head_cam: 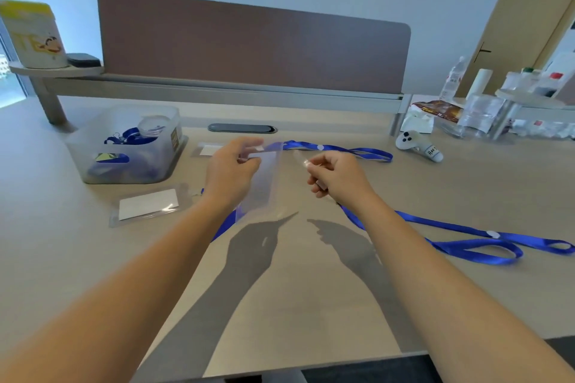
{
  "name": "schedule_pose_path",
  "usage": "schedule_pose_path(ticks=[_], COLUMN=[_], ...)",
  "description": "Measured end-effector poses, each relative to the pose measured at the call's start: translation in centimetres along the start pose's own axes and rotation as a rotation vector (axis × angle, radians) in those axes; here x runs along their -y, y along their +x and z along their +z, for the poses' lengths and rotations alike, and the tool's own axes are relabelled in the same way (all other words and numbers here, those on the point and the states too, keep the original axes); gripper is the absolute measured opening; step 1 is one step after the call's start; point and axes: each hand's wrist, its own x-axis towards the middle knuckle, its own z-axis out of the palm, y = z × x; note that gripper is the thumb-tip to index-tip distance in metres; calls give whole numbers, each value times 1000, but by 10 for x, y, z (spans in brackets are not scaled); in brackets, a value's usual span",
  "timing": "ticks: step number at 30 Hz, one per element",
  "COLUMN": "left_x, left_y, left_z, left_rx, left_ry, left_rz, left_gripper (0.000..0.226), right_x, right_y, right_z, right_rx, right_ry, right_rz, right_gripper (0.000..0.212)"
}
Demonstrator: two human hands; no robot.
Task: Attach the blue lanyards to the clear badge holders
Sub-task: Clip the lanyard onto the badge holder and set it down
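My left hand (231,169) pinches the top edge of a clear badge holder (264,183), which hangs tilted above the desk. My right hand (334,176) is closed just to its right, pinching a small pale clip end (306,162) of a lanyard. A blue lanyard (466,238) trails from under my right wrist across the desk to the right. A second blue lanyard (357,151) lies behind my hands. Another badge holder with a white card (149,205) lies flat at the left.
A translucent bin (93,146) with more blue lanyards stands at the back left. A further clear holder (207,150) lies beside it. A white controller (417,146), bottles and packets crowd the back right. A brown divider (249,40) closes the desk's far side.
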Motion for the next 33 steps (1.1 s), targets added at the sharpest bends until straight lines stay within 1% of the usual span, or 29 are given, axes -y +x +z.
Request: schedule_pose_path(ticks=[2, 4, 7, 10, 13, 15, 18, 20, 23, 27, 28, 30, 31, 33], left_x=[-4, -5, -9, -11, -10, -8, -4, -3, -4, -7, -7, -6, -4, 0], left_y=[0, -1, -4, -7, -8, -9, -10, -11, -12, -12, -12, -9, -9, -7], left_z=[-1, -1, -2, -4, -6, -8, -10, -11, -13, -14, -14, -15, -16, -19], left_rx=[17, 35, 46, 59, 66, 52, 11, -3, 3, 85, 101, 102, 86, 44], left_ry=[-151, -251, -318, -291, -212, -116, 92, 157, 148, -106, -136, -101, -39, 119], left_rz=[-98, -177, -209, -167, -97, -24, 91, 132, 156, 66, 60, 81, 111, 223], left_gripper=[32, 28, 24, 25, 28, 29, 31, 32, 33, 36, 36, 36, 36, 36], right_x=[11, 20, 30, 35, 40, 42, 44, 46, 46, 46, 47, 47, 48, 50], right_y=[0, 1, -1, -3, -5, -6, -6, -7, -6, -6, -6, -6, -7, -8], right_z=[4, 9, 14, 18, 21, 21, 23, 24, 26, 29, 30, 31, 32, 31], right_rx=[0, 4, 27, 46, 43, 42, 38, 40, 52, 96, 108, 136, 150, 167], right_ry=[87, 127, 152, 107, 34, 18, 8, 8, 119, 258, 287, 345, 370, 410], right_rz=[0, 19, 49, 55, 59, 59, 58, 60, 77, 92, 93, 113, 132, 180], right_gripper=[14, 21, 25, 27, 29, 29, 27, 26, 25, 20, 19, 20, 21, 24])
